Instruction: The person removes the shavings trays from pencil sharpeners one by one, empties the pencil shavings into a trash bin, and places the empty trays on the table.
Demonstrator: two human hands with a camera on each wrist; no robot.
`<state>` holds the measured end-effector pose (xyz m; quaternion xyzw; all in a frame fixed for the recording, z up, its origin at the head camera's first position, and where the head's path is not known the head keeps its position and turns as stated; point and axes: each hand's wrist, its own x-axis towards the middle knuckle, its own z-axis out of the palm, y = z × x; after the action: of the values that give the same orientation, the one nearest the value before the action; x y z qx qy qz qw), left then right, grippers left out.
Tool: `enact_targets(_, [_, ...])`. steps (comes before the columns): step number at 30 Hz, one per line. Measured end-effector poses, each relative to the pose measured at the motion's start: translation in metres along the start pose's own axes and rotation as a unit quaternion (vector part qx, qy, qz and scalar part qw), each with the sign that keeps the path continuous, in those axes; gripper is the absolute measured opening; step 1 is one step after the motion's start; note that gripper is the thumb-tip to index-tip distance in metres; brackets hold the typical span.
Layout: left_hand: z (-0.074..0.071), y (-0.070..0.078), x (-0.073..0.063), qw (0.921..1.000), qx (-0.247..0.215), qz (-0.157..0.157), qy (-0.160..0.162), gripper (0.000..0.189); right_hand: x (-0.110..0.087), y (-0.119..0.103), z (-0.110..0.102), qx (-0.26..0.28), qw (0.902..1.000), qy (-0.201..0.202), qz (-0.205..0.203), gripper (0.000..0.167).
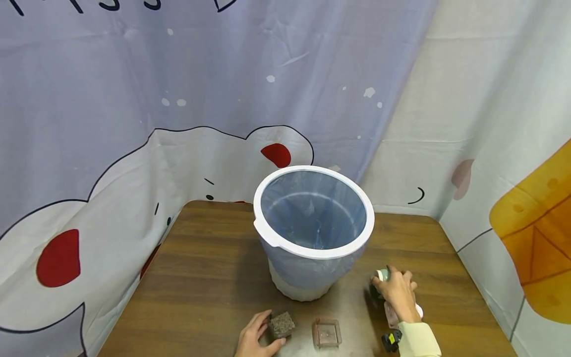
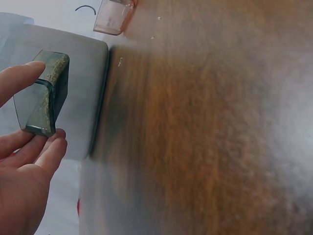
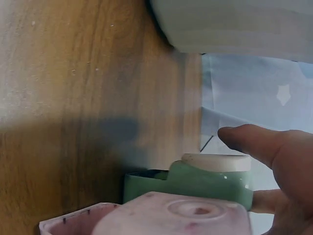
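In the head view my left hand (image 1: 256, 337) is at the front of the table, thumb and fingers on either side of a small clear box (image 1: 282, 325) with speckled, grainy contents. The left wrist view shows the thumb (image 2: 29, 73) and fingers pinching this box (image 2: 58, 98) by opposite sides. At the right, my right hand (image 1: 398, 292) reaches over a green container with a white top (image 1: 382, 275). Its thumb (image 3: 239, 137) stands slightly apart from the green container (image 3: 210, 183), and a finger is partly hidden behind it. A pink container (image 3: 176, 215) stands closest to the right wrist camera.
A white bin (image 1: 314, 253) with a clear liner stands mid-table behind the hands. A small pinkish see-through box (image 1: 327, 333) lies between the hands. Beside the right wrist are the pink container (image 1: 391, 315) and a white round thing (image 1: 419, 311). A printed curtain (image 1: 200, 74) hangs behind.
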<state>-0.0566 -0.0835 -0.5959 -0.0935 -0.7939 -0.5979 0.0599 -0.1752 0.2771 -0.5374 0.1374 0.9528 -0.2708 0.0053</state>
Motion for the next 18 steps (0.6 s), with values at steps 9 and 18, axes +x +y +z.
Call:
enact_targets(9, [-0.003,-0.001,-0.003,0.9996,-0.003,-0.028,0.007,0.066,-0.006,-0.008,-0.011,0.007,0.9998,0.018,0.001,0.076])
enact_targets(18, [-0.004,0.003,-0.004,0.9995,0.012,-0.005,0.030,0.063,-0.011,-0.028,-0.028,0.060,0.9968,0.043,-0.029,0.070])
